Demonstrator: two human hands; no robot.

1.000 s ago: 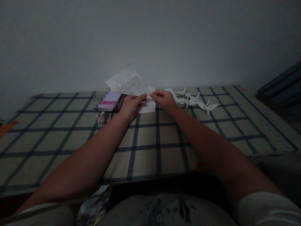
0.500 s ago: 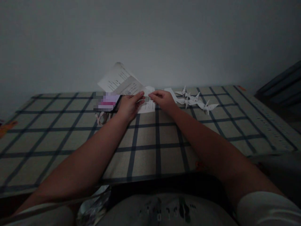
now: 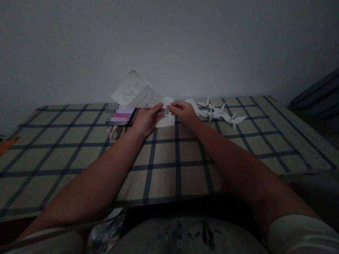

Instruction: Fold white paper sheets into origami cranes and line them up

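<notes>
A printed sheet of paper [image 3: 144, 95], partly folded over on itself, is raised above the table between my hands. My left hand [image 3: 148, 120] pinches its lower right corner between thumb and fingers. Close beside it, my right hand [image 3: 184, 111] has thumb and forefinger pressed together at the tip of that same corner. Below the hands another printed paper [image 3: 166, 121] lies flat on the cloth. Several folded paper cranes [image 3: 218, 111] sit together to the right of my right hand, near a plain white paper piece [image 3: 192, 105].
A phone [image 3: 124, 115] with a lit, blurred-out screen lies left of my left hand, with a pale cord or band [image 3: 115, 132] in front of it. The checked tablecloth [image 3: 164, 151] covers the table, which meets a wall [image 3: 169, 46] at the back.
The paper's raised part has shifted very slightly to the right. Both hands stay almost where they were, still pinching the corner.
</notes>
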